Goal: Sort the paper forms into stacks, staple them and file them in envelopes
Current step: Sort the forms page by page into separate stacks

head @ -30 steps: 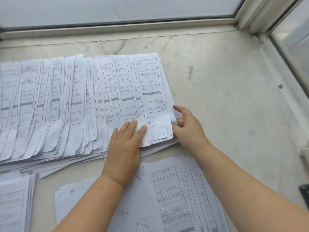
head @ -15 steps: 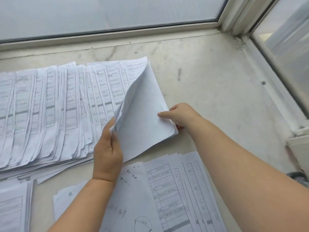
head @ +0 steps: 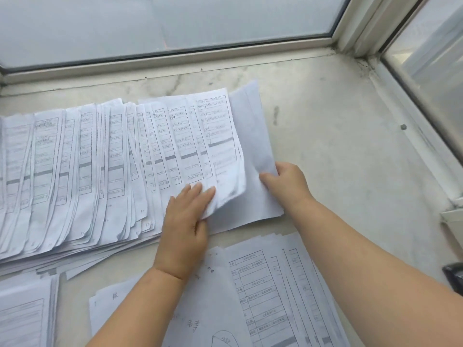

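White paper forms (head: 107, 171) printed with black ruled tables and grey bands, fanned at left; blank white sheet (head: 253, 151) at centre; pale grey-veined marble sill (head: 338, 146); off-white window frame (head: 360, 26), upper right.

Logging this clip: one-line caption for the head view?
Left hand presses the fanned forms while right hand pinches a blank sheet on a marble sill.
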{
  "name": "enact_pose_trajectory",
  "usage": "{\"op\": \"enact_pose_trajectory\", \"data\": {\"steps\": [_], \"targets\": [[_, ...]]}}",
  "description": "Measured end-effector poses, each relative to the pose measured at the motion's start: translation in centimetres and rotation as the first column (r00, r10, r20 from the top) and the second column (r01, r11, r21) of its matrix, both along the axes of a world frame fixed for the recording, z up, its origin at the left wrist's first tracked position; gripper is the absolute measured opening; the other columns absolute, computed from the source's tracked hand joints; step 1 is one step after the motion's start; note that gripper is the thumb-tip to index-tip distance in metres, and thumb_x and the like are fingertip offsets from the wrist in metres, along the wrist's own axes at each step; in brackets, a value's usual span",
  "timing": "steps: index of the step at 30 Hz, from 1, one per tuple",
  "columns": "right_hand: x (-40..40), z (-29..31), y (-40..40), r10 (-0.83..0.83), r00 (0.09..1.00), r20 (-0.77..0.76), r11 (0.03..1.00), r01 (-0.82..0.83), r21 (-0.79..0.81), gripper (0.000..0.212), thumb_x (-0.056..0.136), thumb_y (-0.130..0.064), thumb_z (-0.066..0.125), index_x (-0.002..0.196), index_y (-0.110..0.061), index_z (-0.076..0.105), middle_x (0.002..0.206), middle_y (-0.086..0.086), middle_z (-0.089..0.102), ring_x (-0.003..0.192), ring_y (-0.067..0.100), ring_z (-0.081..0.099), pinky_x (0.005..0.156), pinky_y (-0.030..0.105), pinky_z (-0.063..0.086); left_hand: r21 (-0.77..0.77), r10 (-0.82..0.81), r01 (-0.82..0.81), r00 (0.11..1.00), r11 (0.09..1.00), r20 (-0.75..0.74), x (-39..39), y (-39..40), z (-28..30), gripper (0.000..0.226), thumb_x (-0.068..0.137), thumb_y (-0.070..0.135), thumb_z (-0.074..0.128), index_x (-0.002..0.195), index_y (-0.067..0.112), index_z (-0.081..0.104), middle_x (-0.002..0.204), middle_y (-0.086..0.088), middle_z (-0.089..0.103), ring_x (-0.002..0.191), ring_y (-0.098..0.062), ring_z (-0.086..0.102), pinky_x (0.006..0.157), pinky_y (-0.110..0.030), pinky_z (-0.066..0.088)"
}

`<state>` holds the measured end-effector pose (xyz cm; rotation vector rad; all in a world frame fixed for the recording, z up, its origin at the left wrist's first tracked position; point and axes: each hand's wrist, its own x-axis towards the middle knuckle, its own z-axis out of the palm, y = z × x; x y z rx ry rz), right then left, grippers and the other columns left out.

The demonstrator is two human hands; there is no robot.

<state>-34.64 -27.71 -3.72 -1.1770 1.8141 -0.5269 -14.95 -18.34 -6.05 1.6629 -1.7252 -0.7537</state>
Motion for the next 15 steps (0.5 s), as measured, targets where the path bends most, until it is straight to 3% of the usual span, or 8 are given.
{"op": "enact_pose_trajectory", "data": {"steps": [2, 3, 6, 8, 10, 13, 15], "targets": [[-0.5, 0.0, -0.3, -0.017, 1.0, -0.016, 0.999, 0.016, -0.034, 0.008, 0.09, -0.017, 0.057, 0.086, -0.013, 0.063, 0.082, 0.001, 0.064, 0.078, 0.022, 0.059, 0.065, 0.029, 0.045, 0.152, -0.126, 0.092, 0.965, 0.984, 0.229, 0.0, -0.4, 0.0, 0.057, 0.079, 0.046, 0.036, 0.131, 0.035, 0.056, 0.152, 0.002, 0.035, 0.144, -0.021, 0.025, 0.118, -0.042, 0.007], [-1.0, 0.1, -0.4, -0.064, 0.997, -0.032, 0.995, 0.062, -0.074, 0.007, 0.091, -0.019, 0.057, 0.093, -0.016, 0.063, 0.086, -0.001, 0.064, 0.081, 0.021, 0.061, 0.07, 0.031, 0.048, 0.223, -0.164, 0.105, 0.95, 0.969, 0.264, 0.0, -0.8, 0.5, 0.061, 0.076, 0.056, 0.038, 0.13, 0.037, 0.056, 0.154, 0.003, 0.031, 0.145, -0.019, 0.021, 0.12, -0.041, 0.005], [-2.4, 0.9, 0.9, -0.227, 0.973, -0.048, 0.955, 0.213, -0.206, 0.017, 0.095, -0.019, 0.051, 0.109, -0.019, 0.06, 0.09, -0.008, 0.061, 0.088, 0.02, 0.063, 0.079, 0.032, 0.05, 0.313, -0.234, 0.137, 0.925, 0.94, 0.299, 0.1, -2.1, 2.3, 0.05, 0.087, 0.058, 0.05, 0.133, 0.039, 0.052, 0.157, 0.005, 0.022, 0.145, -0.012, 0.014, 0.121, -0.036, -0.001], [-2.3, 1.9, 3.1, -0.254, 0.966, -0.037, 0.926, 0.232, -0.296, 0.013, 0.096, -0.018, 0.05, 0.103, -0.021, 0.06, 0.086, -0.014, 0.059, 0.086, 0.02, 0.062, 0.075, 0.03, 0.047, 0.25, -0.234, 0.164, 0.929, 0.954, 0.285, 0.4, -2.2, 3.2, 0.043, 0.094, 0.045, 0.052, 0.135, 0.033, 0.052, 0.156, 0.002, 0.026, 0.144, -0.011, 0.017, 0.118, -0.03, -0.003], [-0.9, 2.9, 6.6, -0.234, 0.972, -0.001, 0.915, 0.22, -0.338, 0.01, 0.096, -0.017, 0.052, 0.095, -0.021, 0.061, 0.082, -0.013, 0.061, 0.079, 0.018, 0.061, 0.073, 0.033, 0.049, 0.125, -0.205, 0.182, 0.956, 0.975, 0.209, 1.1, -0.8, 4.1, 0.037, 0.096, 0.034, 0.054, 0.132, 0.026, 0.056, 0.15, 0.002, 0.037, 0.14, -0.012, 0.025, 0.118, -0.028, 0.004], [2.3, 3.6, 12.0, -0.122, 0.988, 0.095, 0.962, 0.141, -0.234, 0.013, 0.096, -0.017, 0.055, 0.088, -0.025, 0.063, 0.077, -0.005, 0.064, 0.07, 0.016, 0.059, 0.07, 0.037, 0.053, 0.008, -0.192, 0.192, 0.975, 0.981, 0.109, 3.2, 2.4, 4.3, 0.033, 0.092, 0.027, 0.052, 0.124, 0.023, 0.061, 0.14, 0.005, 0.046, 0.132, -0.01, 0.034, 0.117, -0.032, 0.019], [5.9, 4.1, 16.0, -0.034, 0.987, 0.158, 0.99, 0.056, -0.133, 0.016, 0.095, -0.015, 0.057, 0.086, -0.027, 0.064, 0.074, -0.003, 0.064, 0.067, 0.014, 0.06, 0.068, 0.032, 0.054, -0.039, -0.166, 0.17, 0.982, 0.985, 0.087, 6.2, 6.2, 4.4, 0.033, 0.089, 0.02, 0.052, 0.12, 0.021, 0.063, 0.136, 0.007, 0.049, 0.129, -0.008, 0.039, 0.115, -0.022, 0.02]]}}
